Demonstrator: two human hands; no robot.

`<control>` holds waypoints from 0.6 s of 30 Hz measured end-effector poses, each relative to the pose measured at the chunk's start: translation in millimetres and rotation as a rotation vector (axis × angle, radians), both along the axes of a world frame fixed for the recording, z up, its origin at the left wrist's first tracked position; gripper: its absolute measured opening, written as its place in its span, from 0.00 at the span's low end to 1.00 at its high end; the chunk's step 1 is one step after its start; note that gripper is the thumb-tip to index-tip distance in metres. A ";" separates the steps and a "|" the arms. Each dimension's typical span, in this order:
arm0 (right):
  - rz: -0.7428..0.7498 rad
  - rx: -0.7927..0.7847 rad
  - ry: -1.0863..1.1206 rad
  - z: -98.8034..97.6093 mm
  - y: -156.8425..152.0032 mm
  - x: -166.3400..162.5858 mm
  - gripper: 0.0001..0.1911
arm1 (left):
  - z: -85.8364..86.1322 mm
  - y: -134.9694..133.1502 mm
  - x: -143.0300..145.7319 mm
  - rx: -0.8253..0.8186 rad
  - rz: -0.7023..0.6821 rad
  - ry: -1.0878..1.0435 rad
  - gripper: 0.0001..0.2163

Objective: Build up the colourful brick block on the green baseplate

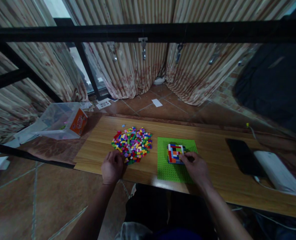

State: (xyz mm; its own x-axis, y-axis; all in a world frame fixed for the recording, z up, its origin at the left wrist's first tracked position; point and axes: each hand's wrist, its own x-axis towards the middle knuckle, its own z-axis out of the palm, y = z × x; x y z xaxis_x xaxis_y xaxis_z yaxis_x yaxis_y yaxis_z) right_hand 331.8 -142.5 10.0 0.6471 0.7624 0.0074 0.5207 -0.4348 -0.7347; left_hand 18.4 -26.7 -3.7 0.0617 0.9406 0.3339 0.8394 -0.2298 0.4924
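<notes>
You sit at a long wooden board laid low over a tiled floor, with striped curtains hanging behind it. On the board, in front of your right arm, lies a square green baseplate, flat, its edges running roughly with the board's own edges.

To its left sits a round heap of small coloured bricks, loose and unsorted. Well off to the left a clear plastic tub lies tipped on its side; far right are a dark flat device and a white one.

On the baseplate's upper middle stands a small block of joined bricks, nearly square, its slightly longer side running away from you. It covers only a small part of the plate, so by my judgement the building is early; most of the heap is unused.

Your right hand rests against the block's right edge, fingertips pressed there; whether they pinch a brick, I cannot tell. Your left hand lies curled, knuckles up, at the heap's near edge; its grip is hidden.
</notes>
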 end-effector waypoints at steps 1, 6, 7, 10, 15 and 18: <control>-0.009 0.029 0.044 -0.6 -1.5 1.6 0.23 | 0.0 0.0 0.0 0.001 0.002 0.004 0.06; -0.221 0.255 0.142 0.2 -16.4 -2.3 0.23 | 0.1 -0.9 0.4 -0.004 0.008 -0.004 0.06; -0.249 0.263 0.115 2.5 -19.4 -7.8 0.22 | 0.4 -1.3 0.4 -0.007 0.008 -0.008 0.06; -0.181 0.266 0.080 12.2 -23.9 -33.9 0.19 | 0.9 -2.8 0.4 -0.020 -0.007 -0.029 0.07; 0.297 0.262 0.069 22.3 -13.5 -88.4 0.13 | -1.0 -4.7 0.3 -0.011 -0.010 -0.077 0.07; 0.512 0.245 0.032 19.3 0.7 -112.9 0.12 | -1.8 -5.4 0.2 -0.015 -0.010 -0.081 0.07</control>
State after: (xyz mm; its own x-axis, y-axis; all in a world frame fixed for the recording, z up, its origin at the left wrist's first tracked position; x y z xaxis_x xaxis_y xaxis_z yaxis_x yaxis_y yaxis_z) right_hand 218.9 -141.8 29.3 0.1977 0.9575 0.2100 0.5961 0.0526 -0.8012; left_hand 18.6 -32.1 -5.5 0.0443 0.9452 0.3236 0.7943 -0.2298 0.5625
